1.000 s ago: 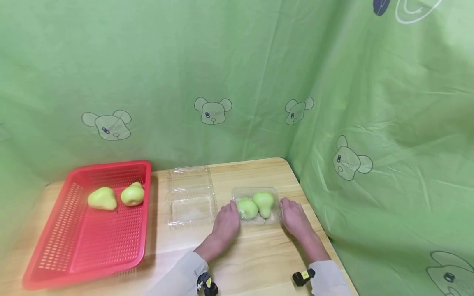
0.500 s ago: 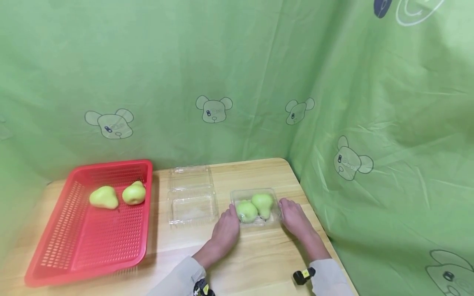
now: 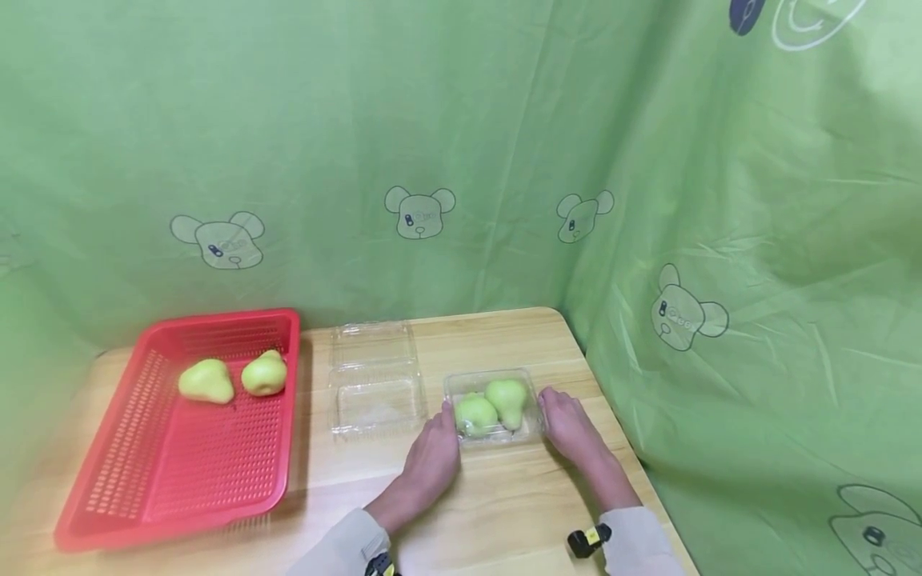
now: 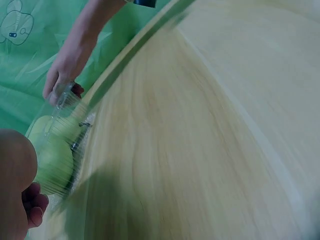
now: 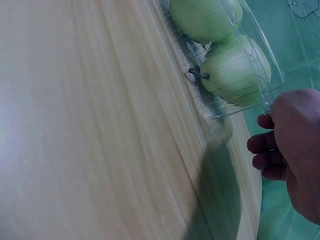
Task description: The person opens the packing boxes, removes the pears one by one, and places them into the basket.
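Note:
A clear plastic clamshell box (image 3: 467, 382) with its lid down sits at the right of the table, two green pears inside: one on the left (image 3: 476, 414) and one on the right (image 3: 508, 402). My left hand (image 3: 434, 456) grips the box's left side. On the opposite side, my right hand (image 3: 572, 424) pinches the edge; in the right wrist view its thumb and forefinger meet at the box corner, the other fingers curled below. A pear's dark stem (image 5: 199, 74) shows through the plastic there. The left wrist view shows the left hand (image 4: 15, 175) partly cut off.
An opened clear clamshell (image 3: 378, 402) lies flat left of the hands. Farther left stands a red plastic basket (image 3: 180, 488) holding a pear (image 3: 206, 381) and another pear (image 3: 264, 374). Green curtain (image 3: 490, 264) hangs behind and right of the wooden table (image 3: 497, 512).
Both hands have drawn the box with its pears slightly toward me and to the left. The grip on its two sides stays the same. The head view has shifted a little.

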### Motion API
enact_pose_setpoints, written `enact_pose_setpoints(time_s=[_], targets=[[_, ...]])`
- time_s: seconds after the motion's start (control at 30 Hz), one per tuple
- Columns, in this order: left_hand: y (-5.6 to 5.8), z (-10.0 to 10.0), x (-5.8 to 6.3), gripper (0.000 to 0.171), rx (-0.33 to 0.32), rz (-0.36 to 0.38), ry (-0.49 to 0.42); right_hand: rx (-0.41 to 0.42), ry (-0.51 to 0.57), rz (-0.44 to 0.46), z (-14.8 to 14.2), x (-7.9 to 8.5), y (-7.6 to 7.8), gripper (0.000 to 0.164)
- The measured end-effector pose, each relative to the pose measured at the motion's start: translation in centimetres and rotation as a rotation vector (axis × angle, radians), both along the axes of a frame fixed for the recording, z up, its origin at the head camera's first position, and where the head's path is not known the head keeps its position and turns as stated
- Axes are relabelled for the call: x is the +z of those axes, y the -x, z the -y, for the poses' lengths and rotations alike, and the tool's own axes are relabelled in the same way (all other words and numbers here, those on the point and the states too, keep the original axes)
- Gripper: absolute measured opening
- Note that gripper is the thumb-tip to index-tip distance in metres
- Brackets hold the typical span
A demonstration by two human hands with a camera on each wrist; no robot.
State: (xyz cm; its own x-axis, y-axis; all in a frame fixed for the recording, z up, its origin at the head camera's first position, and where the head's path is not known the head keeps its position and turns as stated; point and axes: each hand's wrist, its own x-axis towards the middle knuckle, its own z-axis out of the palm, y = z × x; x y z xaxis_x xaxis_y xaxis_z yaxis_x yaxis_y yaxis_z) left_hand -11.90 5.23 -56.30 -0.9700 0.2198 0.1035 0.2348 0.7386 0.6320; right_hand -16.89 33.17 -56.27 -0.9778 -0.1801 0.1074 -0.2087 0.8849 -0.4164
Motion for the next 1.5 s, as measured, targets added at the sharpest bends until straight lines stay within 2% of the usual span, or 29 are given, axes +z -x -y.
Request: enact_pose_setpoints(time_s=[0.1, 0.2, 0.33, 0.43, 0.63, 0.73, 0.8, 0.93, 1.07, 1.23, 1.33, 1.5], targets=[[-0.1, 0.3, 0.1, 0.047, -0.009, -0.025, 0.031, 0.018, -0.028, -0.032, 0.1, -0.1, 0.0, 0.029], [-0.3, 0.7, 0.2, 0.044, -0.038, -0.081, 0.083, 0.026, -0.030, -0.062, 0.3, -0.2, -0.1, 0.027], [-0.5, 1.1, -0.1, 0.047, -0.057, -0.136, 0.113, 0.039, -0.034, -0.079, 0.5, -0.1, -0.3, 0.025], [-0.6, 1.3, -0.5, 0.049, -0.061, -0.164, 0.117, 0.027, -0.013, -0.048, 0.6, 0.1, -0.5, 0.027], [-0.8, 1.6, -1.1, 0.047, -0.059, -0.253, 0.155, -0.049, 0.099, 0.087, 0.9, 0.1, -0.7, 0.043], [-0.9, 1.7, -1.1, 0.045, -0.050, -0.263, 0.152, -0.046, 0.105, 0.088, 1.0, 0.1, -0.7, 0.042], [-1.1, 1.7, -1.0, 0.044, -0.039, -0.234, 0.111, -0.023, 0.081, 0.057, 1.1, 0.0, -0.8, 0.038], [-1.4, 1.7, -0.6, 0.046, -0.010, -0.107, -0.063, 0.034, -0.002, -0.040, 1.2, 0.0, -1.0, 0.029], [-1.6, 1.5, -0.5, 0.045, 0.058, 0.020, -0.255, 0.055, -0.046, -0.107, 1.4, 0.0, -1.2, 0.024], [-1.4, 1.3, -0.2, 0.040, 0.151, 0.132, -0.447, 0.060, -0.111, -0.195, 1.6, 0.0, -1.3, 0.022], [-1.4, 1.4, 0.0, 0.040, 0.179, 0.171, -0.519, 0.037, -0.117, -0.202, 1.9, 0.1, -1.3, 0.022], [-1.3, 1.4, 0.4, 0.042, 0.159, 0.315, -0.658, -0.043, -0.063, -0.162, 2.3, 0.4, -1.5, 0.022]])
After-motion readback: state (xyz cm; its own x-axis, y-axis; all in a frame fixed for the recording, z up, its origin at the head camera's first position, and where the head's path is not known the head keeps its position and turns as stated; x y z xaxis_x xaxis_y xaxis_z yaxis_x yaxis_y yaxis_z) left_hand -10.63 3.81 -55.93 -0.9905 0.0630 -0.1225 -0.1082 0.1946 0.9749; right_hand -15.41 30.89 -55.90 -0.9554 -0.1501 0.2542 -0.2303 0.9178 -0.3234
